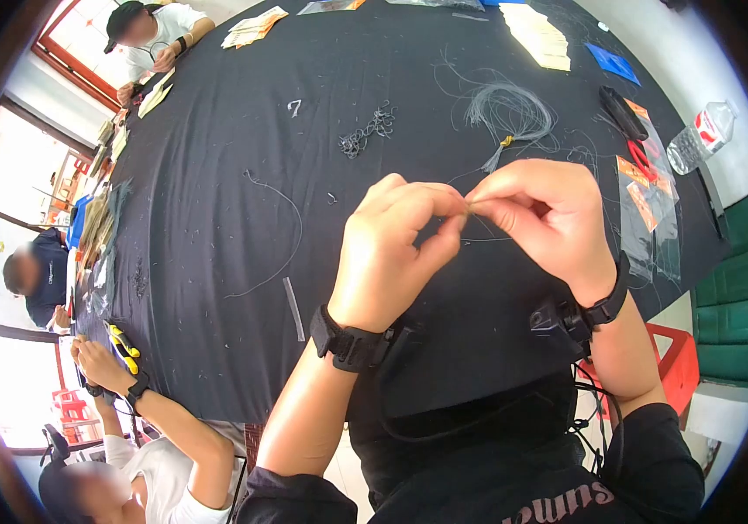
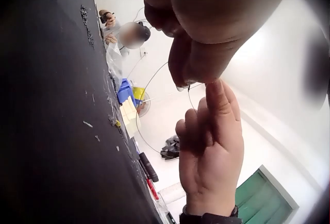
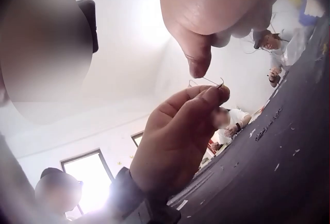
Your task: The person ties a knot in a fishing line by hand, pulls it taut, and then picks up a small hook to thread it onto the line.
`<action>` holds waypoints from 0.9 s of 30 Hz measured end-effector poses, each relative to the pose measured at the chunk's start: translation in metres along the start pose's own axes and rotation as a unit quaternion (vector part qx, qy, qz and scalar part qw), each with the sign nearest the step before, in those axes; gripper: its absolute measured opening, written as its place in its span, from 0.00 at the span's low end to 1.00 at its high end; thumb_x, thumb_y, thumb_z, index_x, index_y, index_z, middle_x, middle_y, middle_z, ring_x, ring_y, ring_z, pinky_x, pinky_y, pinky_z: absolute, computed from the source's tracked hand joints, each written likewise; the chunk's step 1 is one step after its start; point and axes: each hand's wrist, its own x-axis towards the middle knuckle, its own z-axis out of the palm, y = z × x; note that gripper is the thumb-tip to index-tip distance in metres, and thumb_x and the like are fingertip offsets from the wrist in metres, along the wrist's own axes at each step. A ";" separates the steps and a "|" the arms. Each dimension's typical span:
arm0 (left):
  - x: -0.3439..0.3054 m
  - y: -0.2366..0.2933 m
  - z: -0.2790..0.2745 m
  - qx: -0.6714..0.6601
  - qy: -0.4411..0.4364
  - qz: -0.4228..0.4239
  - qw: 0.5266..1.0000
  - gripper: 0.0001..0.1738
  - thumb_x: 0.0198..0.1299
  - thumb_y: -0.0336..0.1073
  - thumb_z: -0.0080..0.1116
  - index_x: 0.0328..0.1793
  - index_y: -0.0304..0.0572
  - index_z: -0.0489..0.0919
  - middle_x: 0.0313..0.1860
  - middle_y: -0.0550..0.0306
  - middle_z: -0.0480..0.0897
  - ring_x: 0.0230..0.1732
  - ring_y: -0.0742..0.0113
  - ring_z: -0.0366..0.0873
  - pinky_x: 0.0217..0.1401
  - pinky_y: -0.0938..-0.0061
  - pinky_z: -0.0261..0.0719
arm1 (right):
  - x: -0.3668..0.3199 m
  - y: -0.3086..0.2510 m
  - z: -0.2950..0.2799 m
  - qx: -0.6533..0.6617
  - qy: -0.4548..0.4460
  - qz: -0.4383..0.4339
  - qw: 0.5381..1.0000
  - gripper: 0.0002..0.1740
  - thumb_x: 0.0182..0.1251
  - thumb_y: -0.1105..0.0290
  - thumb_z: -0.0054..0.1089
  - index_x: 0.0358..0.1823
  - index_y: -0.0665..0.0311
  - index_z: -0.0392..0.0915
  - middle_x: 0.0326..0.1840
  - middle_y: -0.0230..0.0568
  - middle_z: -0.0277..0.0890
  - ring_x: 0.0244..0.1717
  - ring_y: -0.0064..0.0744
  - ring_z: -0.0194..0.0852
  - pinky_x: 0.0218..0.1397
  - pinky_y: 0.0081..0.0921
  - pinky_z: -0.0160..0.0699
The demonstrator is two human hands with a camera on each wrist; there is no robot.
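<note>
In the head view my left hand [image 1: 400,244] and right hand [image 1: 548,218] meet fingertip to fingertip above the black-covered table. Between thumb and forefinger the left hand pinches a small fish hook [image 3: 221,83], whose bent end pokes out past the fingertips in the right wrist view. My right hand [image 3: 216,12] pinches thin fishing line, and a short stretch of it runs across to the hook. A loop of the line [image 2: 138,111] curves away from the fingers in the left wrist view. The fingertips hide where line and hook meet.
Beyond the hands lie a heap of hooks [image 1: 367,133] and a tied bundle of clear line [image 1: 509,113]. Bags [image 1: 644,210], red-handled scissors [image 1: 640,160] and a water bottle [image 1: 701,138] are at the right. Other people sit along the left side, near yellow-handled pliers [image 1: 123,345].
</note>
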 end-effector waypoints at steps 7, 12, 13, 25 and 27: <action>-0.001 0.005 -0.003 -0.091 -0.055 -0.047 0.993 0.07 0.52 0.21 0.66 0.37 0.39 0.84 0.39 0.59 0.88 0.37 0.70 0.80 0.43 0.76 0.78 | -0.001 0.003 0.000 0.094 0.010 0.055 0.994 0.03 0.63 0.82 0.65 0.36 0.69 0.83 0.29 0.32 0.82 0.28 0.13 0.75 0.30 0.14 0.71; -0.004 0.000 -0.002 -0.176 -0.045 -0.083 0.980 0.05 0.58 0.19 0.63 0.39 0.34 0.83 0.42 0.55 0.86 0.42 0.72 0.81 0.48 0.77 0.78 | -0.001 0.000 -0.004 0.110 0.019 0.114 0.987 0.01 0.65 0.79 0.65 0.36 0.69 0.82 0.30 0.27 0.81 0.29 0.10 0.72 0.32 0.12 0.69; -0.004 0.000 -0.002 -0.190 -0.041 -0.092 0.977 0.05 0.59 0.19 0.62 0.40 0.33 0.83 0.43 0.54 0.85 0.43 0.72 0.81 0.48 0.78 0.78 | -0.001 -0.001 -0.004 0.110 0.022 0.117 0.987 0.01 0.65 0.79 0.66 0.36 0.69 0.82 0.29 0.27 0.80 0.29 0.09 0.72 0.31 0.11 0.69; -0.005 0.002 0.005 -0.268 0.048 -0.143 0.951 0.04 0.56 0.26 0.66 0.37 0.42 0.85 0.39 0.65 0.88 0.30 0.79 0.72 0.31 0.82 0.69 | -0.005 -0.001 0.004 0.110 0.037 0.159 0.980 0.02 0.64 0.76 0.67 0.34 0.66 0.82 0.22 0.20 0.74 0.22 0.06 0.66 0.25 0.11 0.61; -0.006 0.002 0.000 -0.242 0.021 -0.147 0.959 0.04 0.60 0.22 0.63 0.41 0.35 0.83 0.44 0.57 0.86 0.37 0.79 0.76 0.39 0.84 0.73 | -0.005 -0.001 0.006 0.098 0.037 0.155 0.982 0.02 0.63 0.77 0.68 0.34 0.65 0.82 0.20 0.20 0.72 0.21 0.06 0.63 0.23 0.12 0.59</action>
